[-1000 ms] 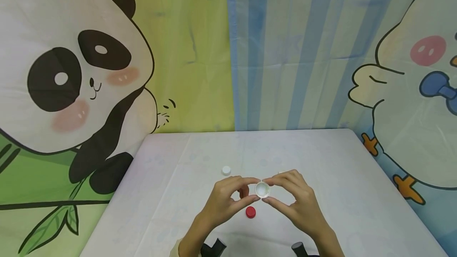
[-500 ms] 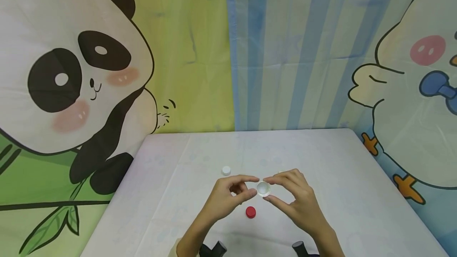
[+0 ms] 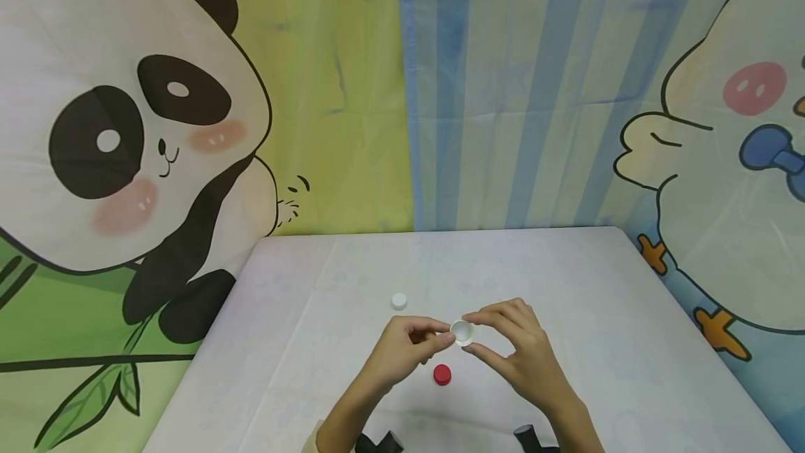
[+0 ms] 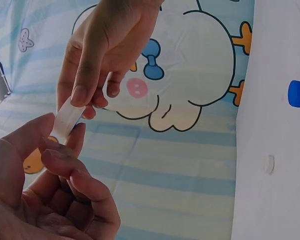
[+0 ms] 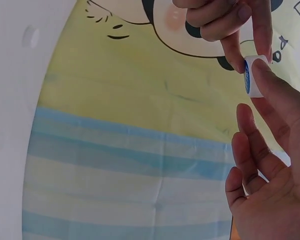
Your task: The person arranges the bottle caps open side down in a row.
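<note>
Both hands hold one white cap above the counter, about midway between its left and right edges. The left hand pinches the cap's left side, its thumb and forefinger tips close together. The right hand grips it from the other side, thumb and forefinger set wider apart, the forefinger at the upper rim and the thumb at the lower. The cap is tilted up with its hollow side toward the head camera; the right wrist view shows a blue face with pale marks on its other end, too small to read.

On the counter, a red cap lies below the hands, nearer the front edge. A second cap, also white, sits farther back toward the far edge, just beyond the left hand. The left wrist view also shows a blue cap on the counter.

Behind the far edge hangs a blue-striped cloth, beside a yellow-green one with a large panda; a white bird is printed beyond the right edge.
</note>
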